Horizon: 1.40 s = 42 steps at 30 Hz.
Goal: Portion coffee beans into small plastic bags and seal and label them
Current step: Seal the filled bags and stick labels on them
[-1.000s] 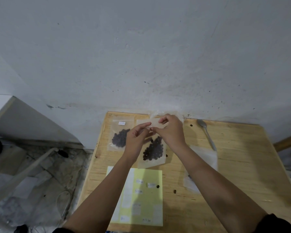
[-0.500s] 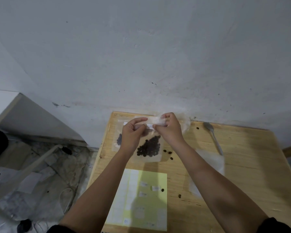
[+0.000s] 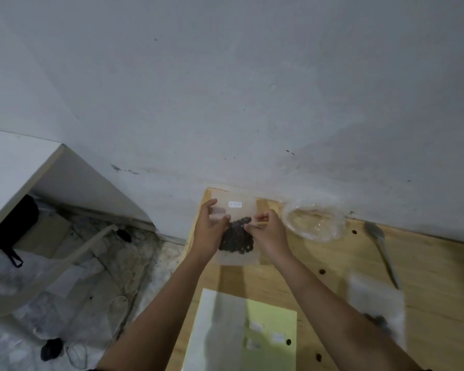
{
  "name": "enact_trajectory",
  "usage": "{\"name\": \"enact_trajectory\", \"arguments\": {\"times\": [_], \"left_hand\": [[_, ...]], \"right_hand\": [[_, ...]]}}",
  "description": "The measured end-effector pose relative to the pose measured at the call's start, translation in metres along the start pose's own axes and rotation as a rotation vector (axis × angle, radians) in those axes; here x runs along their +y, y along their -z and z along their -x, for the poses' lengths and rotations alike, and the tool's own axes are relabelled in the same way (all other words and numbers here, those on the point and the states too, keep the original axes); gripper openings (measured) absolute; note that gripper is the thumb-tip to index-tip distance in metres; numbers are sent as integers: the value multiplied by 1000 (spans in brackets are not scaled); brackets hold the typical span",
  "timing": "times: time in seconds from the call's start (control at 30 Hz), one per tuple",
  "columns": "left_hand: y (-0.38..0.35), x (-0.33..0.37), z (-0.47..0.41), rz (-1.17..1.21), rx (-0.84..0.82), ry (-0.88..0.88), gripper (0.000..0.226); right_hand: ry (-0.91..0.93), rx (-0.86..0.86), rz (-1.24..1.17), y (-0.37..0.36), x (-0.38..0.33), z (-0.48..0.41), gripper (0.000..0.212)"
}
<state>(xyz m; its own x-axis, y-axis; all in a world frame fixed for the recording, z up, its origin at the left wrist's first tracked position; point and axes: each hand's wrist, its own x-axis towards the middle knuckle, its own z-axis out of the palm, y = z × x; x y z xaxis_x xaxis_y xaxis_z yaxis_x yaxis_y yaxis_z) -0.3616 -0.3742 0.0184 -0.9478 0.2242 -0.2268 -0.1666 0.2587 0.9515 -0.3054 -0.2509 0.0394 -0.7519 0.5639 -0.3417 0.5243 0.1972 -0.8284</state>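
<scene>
Bag [image 3: 248, 208] was held up by its top strip a moment ago and is now lowered at the far-left tabletop [image 3: 319, 263] corner; can't tell if it's resting yet. Left hand [image 3: 208, 234] fingers [image 3: 220, 216] pinch its left edge, and right hand [image 3: 269, 234] fingers [image 3: 260, 218] pinch its right edge. Coffee beans [image 3: 237, 238] are between and just below the fingers, label [image 3: 235, 204] just above. The label looks stuck on, so this bag is probably finished and being set down.

Head view, sole entry: worn camera was aimed forward and down, set near, behind and above the left hand [image 3: 210, 232] and right hand [image 3: 269, 235]; table [image 3: 319, 266] was framed beneath them, wall [image 3: 252, 89] beyond them.
</scene>
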Motion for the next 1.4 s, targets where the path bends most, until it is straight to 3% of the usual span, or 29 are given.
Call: {"name": "enact_trajectory", "arguments": {"times": [0.13, 0.33, 0.77, 0.9, 1.03, 1.13, 1.27, 1.4], "left_hand": [[3, -13, -18, -225, -18, 34, 53], [-3, -38, -31, -491, -184, 16, 65], [0, -40, -54, -501, -189, -56, 65], [-13, -31, -40, -549, -73, -138, 54], [-51, -12, -3, -451, 32, -293, 33], [-95, -1, 39, -337, -83, -427, 23], [-150, -3, 92, -282, -373, -419, 23], [-191, -18, 132, -347, -596, -387, 34]], "right_hand": [[34, 14, 79, -21, 15, -6, 28], [114, 11, 280, -38, 35, -3, 39], [126, -51, 209, -37, 31, -17, 57], [110, 20, 112, -19, 36, -9, 45], [181, 200, 43, 24, 52, 9, 23], [185, 379, 22, 74, 72, 30, 19], [59, 602, 56, 136, 115, 63, 18], [-172, 578, 190, 181, 162, 98, 34]]}}
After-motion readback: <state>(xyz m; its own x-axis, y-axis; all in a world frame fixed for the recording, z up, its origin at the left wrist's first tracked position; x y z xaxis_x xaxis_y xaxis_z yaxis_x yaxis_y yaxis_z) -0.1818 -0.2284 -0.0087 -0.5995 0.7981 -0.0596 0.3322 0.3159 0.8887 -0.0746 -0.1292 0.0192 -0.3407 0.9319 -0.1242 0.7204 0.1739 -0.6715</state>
